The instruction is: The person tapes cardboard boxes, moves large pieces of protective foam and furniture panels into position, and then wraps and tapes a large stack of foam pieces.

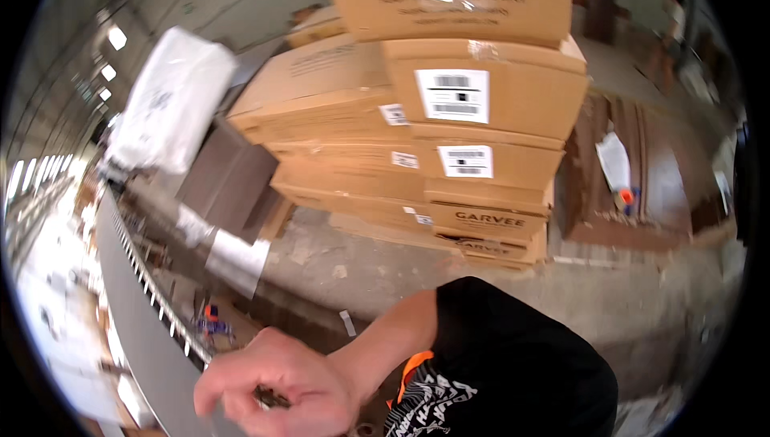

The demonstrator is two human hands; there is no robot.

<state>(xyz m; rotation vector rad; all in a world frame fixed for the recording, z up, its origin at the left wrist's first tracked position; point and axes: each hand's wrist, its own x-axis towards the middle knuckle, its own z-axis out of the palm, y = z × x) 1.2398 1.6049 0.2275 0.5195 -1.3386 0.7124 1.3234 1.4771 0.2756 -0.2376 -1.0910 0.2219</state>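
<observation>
My right hand [277, 385] is at the lower left, its bare forearm [393, 333] reaching across from a black short sleeve [521, 349]. The fingers are curled in, and a few small dark, brassy pieces [271, 397] show in the hollow of the palm. They look like hardware, but their exact kind is too small to tell. Close beside the hand runs a long grey surface [132, 300] with a row of light teeth or rollers along its edge. My left hand is out of view.
Large cardboard boxes [489, 144] stand stacked ahead. Left of them, a white wrapped package [172, 100] rests by brown panels [228, 176]. Flat brown packs with a tape dispenser [626, 199] lie at right. Paper scraps [347, 323] litter the concrete floor [321, 256]. A person [672, 20] is far right.
</observation>
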